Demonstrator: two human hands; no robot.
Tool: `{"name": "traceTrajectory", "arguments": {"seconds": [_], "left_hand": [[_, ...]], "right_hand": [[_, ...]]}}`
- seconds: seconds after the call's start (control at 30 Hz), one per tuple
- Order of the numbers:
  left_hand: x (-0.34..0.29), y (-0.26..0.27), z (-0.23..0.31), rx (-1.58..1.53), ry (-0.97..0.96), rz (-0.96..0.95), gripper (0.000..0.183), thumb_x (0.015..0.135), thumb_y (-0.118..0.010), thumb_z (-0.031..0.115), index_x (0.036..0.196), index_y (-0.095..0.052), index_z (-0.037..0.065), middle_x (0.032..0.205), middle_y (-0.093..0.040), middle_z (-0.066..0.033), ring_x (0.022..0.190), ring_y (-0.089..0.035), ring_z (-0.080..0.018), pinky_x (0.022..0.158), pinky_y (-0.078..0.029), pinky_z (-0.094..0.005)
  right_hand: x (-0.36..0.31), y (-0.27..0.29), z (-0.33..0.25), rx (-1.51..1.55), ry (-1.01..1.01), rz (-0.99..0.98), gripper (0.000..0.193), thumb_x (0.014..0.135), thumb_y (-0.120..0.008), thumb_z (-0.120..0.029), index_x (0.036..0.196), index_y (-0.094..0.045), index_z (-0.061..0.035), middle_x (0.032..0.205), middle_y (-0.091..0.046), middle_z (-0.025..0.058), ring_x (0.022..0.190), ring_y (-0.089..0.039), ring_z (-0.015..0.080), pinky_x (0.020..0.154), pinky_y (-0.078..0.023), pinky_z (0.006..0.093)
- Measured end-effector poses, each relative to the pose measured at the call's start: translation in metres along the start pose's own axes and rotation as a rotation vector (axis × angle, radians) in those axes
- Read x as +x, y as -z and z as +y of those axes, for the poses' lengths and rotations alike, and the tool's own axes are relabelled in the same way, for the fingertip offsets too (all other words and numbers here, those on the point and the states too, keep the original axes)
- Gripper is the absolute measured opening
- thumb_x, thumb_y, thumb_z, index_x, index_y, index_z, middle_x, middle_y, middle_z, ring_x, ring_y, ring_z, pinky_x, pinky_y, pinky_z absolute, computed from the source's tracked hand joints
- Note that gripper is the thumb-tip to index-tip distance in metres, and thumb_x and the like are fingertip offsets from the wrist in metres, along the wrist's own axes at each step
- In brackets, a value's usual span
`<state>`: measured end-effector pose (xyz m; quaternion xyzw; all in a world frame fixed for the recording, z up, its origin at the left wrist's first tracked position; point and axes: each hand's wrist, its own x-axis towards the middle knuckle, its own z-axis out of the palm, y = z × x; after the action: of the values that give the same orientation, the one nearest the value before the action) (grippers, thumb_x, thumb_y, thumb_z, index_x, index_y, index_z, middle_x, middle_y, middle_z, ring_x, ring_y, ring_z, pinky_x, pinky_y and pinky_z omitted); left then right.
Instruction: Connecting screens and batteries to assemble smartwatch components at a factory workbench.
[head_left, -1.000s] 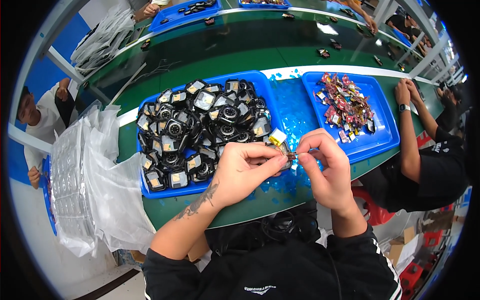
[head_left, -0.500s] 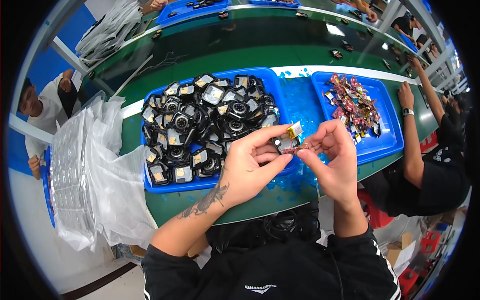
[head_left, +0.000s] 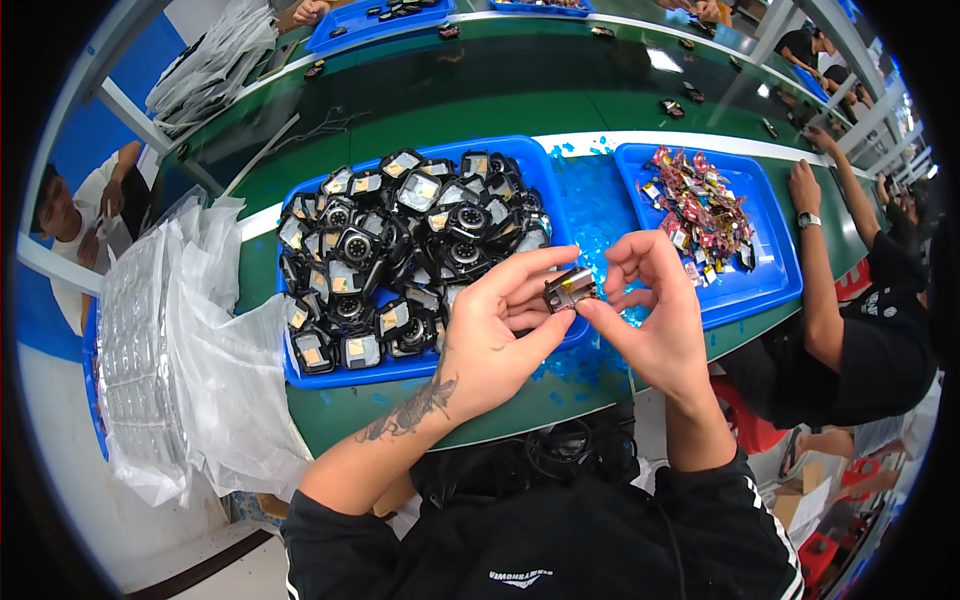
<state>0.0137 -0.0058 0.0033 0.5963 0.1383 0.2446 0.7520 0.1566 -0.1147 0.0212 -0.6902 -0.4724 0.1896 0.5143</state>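
Between my hands is a small black smartwatch case (head_left: 570, 289), tilted, with a dark shiny inner face. My left hand (head_left: 508, 312) grips it between thumb and fingers. My right hand (head_left: 655, 315) has its thumb against the case's lower right corner, its other fingers curled beside it. Left of them a blue tray (head_left: 420, 381) is heaped with similar smartwatch cases (head_left: 350, 245), some showing round sensor backs, others grey and tan insides. On the right, a second blue tray (head_left: 770, 268) holds a pile of small batteries and reddish flex cables (head_left: 700, 205).
Blue film scraps (head_left: 590, 215) litter the green bench (head_left: 350, 405) between the trays. Plastic-wrapped trays (head_left: 150, 350) are stacked at the left. Beyond runs a dark green conveyor (head_left: 480, 80) with scattered small parts. A co-worker's arm (head_left: 815, 260) rests near the right tray.
The silver and yellow battery that stood up from the case no longer sticks out. The case has tilted in my fingers, and my right thumb has moved slightly left against it.
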Motion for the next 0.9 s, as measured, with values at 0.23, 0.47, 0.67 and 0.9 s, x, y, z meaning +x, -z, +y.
{"name": "traceTrajectory", "arguments": {"seconds": [0.23, 0.47, 0.67, 0.9], "left_hand": [[-0.008, -0.002, 0.002, -0.064, -0.089, 0.116, 0.046, 0.085, -0.064, -0.008, 0.129, -0.05, -0.003, 0.117, -0.063, -0.0118, 0.106, -0.062, -0.0157, 0.089, -0.054, -0.0301], [-0.008, 0.017, -0.001, -0.214, -0.102, 0.15, 0.053, 0.091, -0.06, -0.004, 0.139, -0.038, 0.0, 0.113, -0.064, -0.014, 0.104, -0.064, -0.0175, 0.088, -0.053, -0.0267], [-0.017, 0.006, -0.033, 0.586, -0.523, 0.19, 0.057, 0.089, -0.061, 0.0, 0.142, -0.041, 0.009, 0.119, -0.065, -0.0161, 0.099, -0.068, -0.0255, 0.082, -0.058, -0.0339], [-0.019, -0.002, -0.038, 0.793, -0.825, -0.153, 0.055, 0.092, -0.055, 0.005, 0.144, -0.042, 0.014, 0.123, -0.063, -0.0166, 0.103, -0.066, -0.0312, 0.087, -0.057, -0.0358]], "right_hand": [[0.002, -0.008, 0.006, 0.009, 0.215, -0.043, 0.037, 0.076, -0.072, 0.001, 0.108, -0.053, -0.0017, 0.089, -0.056, 0.0029, 0.084, -0.059, 0.0098, 0.071, -0.052, 0.025], [0.07, 0.022, -0.065, 0.162, 0.144, -0.181, 0.022, 0.083, -0.07, -0.003, 0.104, -0.064, -0.0007, 0.093, -0.063, 0.004, 0.087, -0.06, 0.0083, 0.072, -0.051, 0.0231], [0.155, -0.018, -0.208, -0.063, 0.643, -0.155, 0.015, 0.084, -0.068, -0.007, 0.097, -0.065, 0.0002, 0.085, -0.065, 0.0057, 0.08, -0.062, 0.011, 0.067, -0.049, 0.0236], [0.292, -0.108, -0.35, -0.522, 1.466, 0.23, 0.073, 0.074, -0.08, -0.04, 0.131, -0.052, -0.0032, 0.126, -0.057, 0.0199, 0.117, -0.054, 0.0356, 0.1, -0.043, 0.041]]}}
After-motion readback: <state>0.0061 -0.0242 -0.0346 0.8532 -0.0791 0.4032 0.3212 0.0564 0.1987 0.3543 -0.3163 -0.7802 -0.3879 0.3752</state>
